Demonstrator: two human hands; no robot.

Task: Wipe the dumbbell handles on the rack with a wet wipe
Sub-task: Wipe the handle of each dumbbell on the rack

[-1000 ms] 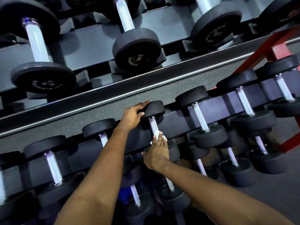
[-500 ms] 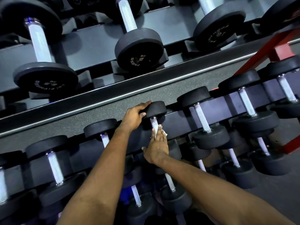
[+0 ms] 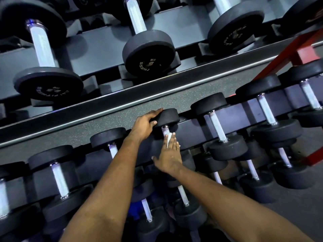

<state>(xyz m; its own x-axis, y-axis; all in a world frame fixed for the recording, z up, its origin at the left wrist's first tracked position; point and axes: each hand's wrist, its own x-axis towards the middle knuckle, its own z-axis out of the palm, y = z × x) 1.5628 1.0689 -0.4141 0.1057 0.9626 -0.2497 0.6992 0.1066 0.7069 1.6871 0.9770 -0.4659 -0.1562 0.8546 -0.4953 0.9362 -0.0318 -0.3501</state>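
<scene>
Slid the right hand a little way up the handle since a moment ago, closer to the round black end at the top. Pressing the wet wipe flat on the handle with straight fingers, not curled round it. Gripping the top end of the same dumbbell with the left hand, fingers over it and thumb under, same as before, likely to stop it rolling. Sitting in the top row of the near rack, about the middle of the view. Probably means nearly done with this handle, with other handles left to do. Counted: two hands, one wipe, seven dumbbells in this row with the far-left one cut off, three big ones clearly seen on the far rack, and more lower down, too hidden to count.
</scene>
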